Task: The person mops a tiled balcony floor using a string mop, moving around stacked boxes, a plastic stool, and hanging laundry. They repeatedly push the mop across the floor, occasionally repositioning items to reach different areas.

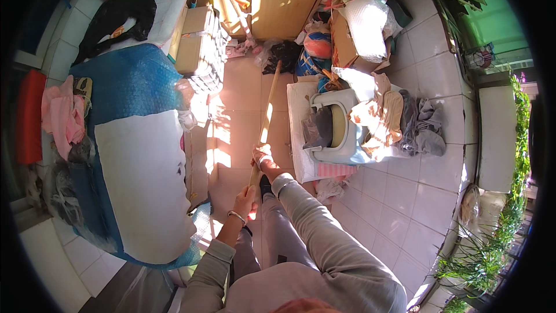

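A long pale wooden pole (270, 100) slants away from me over the tiled floor. My left hand (245, 202) grips its near end, close to my body. Further up, my right hand (262, 155) is closed around the same pole. The pole's far end meets a dark, crumpled bundle (283, 53) on the floor; I cannot tell whether that is a mop head or a plastic bag. Pinkish floor tiles (241, 139) lie beneath the pole, with patches of sunlight on them.
On the left, blue bubble wrap (130, 80) and a white sheet (141, 182) cover a bulky stack, beside a cardboard box (191, 45). At right stands a pale plastic stool (332, 155) with socks (388, 115) near it. A wooden door (286, 0) rises ahead.
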Action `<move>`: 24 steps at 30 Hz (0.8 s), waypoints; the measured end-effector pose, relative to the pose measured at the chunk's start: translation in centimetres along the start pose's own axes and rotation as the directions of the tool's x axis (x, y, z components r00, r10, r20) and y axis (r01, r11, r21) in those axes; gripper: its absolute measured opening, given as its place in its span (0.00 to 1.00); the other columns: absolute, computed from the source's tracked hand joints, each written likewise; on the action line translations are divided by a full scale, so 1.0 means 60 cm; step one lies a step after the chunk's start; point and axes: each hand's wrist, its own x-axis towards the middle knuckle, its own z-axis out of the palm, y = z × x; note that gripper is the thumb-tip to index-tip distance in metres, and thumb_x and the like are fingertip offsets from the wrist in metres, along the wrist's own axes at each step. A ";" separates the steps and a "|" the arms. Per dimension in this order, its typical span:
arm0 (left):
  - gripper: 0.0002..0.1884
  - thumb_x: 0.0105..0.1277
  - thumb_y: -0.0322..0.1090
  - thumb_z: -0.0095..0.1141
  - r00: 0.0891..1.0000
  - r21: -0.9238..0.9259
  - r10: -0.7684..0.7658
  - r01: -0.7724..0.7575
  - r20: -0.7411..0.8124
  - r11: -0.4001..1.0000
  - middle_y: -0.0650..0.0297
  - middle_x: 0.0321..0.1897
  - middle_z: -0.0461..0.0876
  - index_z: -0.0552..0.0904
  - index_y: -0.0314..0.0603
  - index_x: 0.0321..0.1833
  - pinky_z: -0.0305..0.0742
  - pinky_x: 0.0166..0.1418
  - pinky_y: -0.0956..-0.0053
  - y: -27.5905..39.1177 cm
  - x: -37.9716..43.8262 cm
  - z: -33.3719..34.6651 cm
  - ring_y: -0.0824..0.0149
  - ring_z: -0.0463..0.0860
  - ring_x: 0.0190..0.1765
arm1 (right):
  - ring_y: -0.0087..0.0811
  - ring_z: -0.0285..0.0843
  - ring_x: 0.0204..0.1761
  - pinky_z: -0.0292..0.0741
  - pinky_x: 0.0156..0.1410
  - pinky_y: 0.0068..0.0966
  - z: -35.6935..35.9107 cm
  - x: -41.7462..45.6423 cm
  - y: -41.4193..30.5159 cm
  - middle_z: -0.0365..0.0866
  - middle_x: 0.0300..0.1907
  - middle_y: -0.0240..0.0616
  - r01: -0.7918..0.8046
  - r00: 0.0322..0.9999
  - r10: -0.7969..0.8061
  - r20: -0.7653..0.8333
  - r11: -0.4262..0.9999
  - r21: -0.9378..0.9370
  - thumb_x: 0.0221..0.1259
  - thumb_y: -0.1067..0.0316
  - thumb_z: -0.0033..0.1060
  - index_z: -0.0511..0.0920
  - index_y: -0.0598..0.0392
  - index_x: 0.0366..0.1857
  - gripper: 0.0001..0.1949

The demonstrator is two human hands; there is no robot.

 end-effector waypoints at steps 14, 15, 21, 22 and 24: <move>0.18 0.70 0.44 0.49 0.954 0.550 0.103 0.072 -0.281 0.832 0.61 0.20 0.78 0.77 0.43 0.56 0.70 0.25 0.71 -0.203 -0.325 -0.200 0.69 0.77 0.19 | 0.33 0.70 0.16 0.77 0.19 0.39 0.017 -0.344 0.336 0.66 0.23 0.39 -0.325 0.916 0.297 0.270 0.944 0.063 0.69 0.58 0.50 0.56 0.51 0.40 0.15; 0.19 0.70 0.45 0.49 0.957 0.532 0.092 0.071 -0.275 0.844 0.62 0.20 0.77 0.76 0.43 0.58 0.69 0.23 0.71 -0.211 -0.292 -0.208 0.71 0.75 0.18 | 0.33 0.70 0.17 0.77 0.20 0.39 0.018 -0.313 0.326 0.66 0.23 0.39 -0.323 0.911 0.279 0.302 0.941 0.103 0.69 0.58 0.50 0.56 0.51 0.40 0.14; 0.23 0.69 0.45 0.50 0.867 0.771 0.498 -0.296 -0.030 0.563 0.42 0.40 0.81 0.71 0.42 0.62 0.76 0.46 0.55 -0.015 -0.064 -0.075 0.40 0.80 0.45 | 0.31 0.67 0.16 0.75 0.20 0.35 0.002 -0.078 0.089 0.65 0.24 0.37 -0.161 0.957 0.058 0.286 0.922 0.351 0.70 0.56 0.48 0.57 0.47 0.39 0.13; 0.24 0.69 0.45 0.49 0.867 0.843 0.497 -0.248 -0.027 0.478 0.42 0.40 0.81 0.69 0.43 0.64 0.76 0.47 0.51 0.027 -0.014 -0.058 0.40 0.81 0.44 | 0.31 0.67 0.17 0.74 0.20 0.34 0.008 -0.055 0.015 0.66 0.23 0.38 -0.142 0.957 0.029 0.290 0.916 0.375 0.70 0.56 0.49 0.61 0.49 0.38 0.12; 0.25 0.70 0.50 0.43 0.812 0.974 0.584 -0.133 0.001 0.183 0.43 0.39 0.82 0.67 0.45 0.65 0.76 0.46 0.48 0.123 0.077 -0.009 0.40 0.82 0.42 | 0.34 0.70 0.18 0.74 0.23 0.34 0.017 0.035 -0.070 0.67 0.21 0.38 -0.045 0.905 -0.195 0.378 0.839 0.542 0.69 0.57 0.51 0.68 0.54 0.27 0.15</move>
